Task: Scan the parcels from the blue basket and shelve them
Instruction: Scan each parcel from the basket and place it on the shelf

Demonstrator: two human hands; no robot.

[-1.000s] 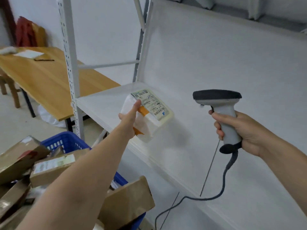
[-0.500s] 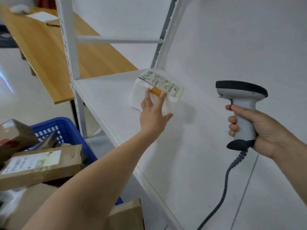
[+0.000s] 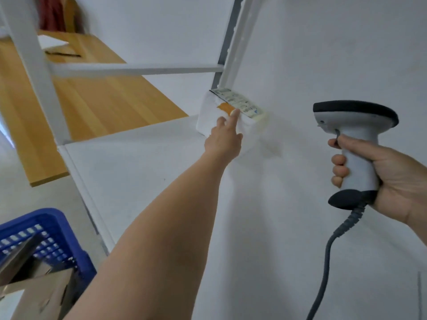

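A white soft parcel (image 3: 212, 116) with an orange patch and a printed label lies at the back corner of the white shelf (image 3: 143, 172), against the rear upright. My left hand (image 3: 225, 137) reaches out to it, straight fingertips pressing on its top near the label. My right hand (image 3: 379, 174) grips the handle of a grey and black barcode scanner (image 3: 353, 137), held upright over the shelf's right part, its coiled cable hanging down. The blue basket (image 3: 44, 229) sits at the lower left with brown cardboard parcels (image 3: 34, 287) in it.
White shelf uprights (image 3: 32, 72) and a crossbar (image 3: 134, 68) frame the shelf on the left and back. A wooden table (image 3: 92, 95) with a paper and a pen stands behind the rack. The floor shows at left.
My left hand has let go of the white parcel and pushed it back into the shelf's rear corner. The scanner stays in my right hand. The view has tilted upward.
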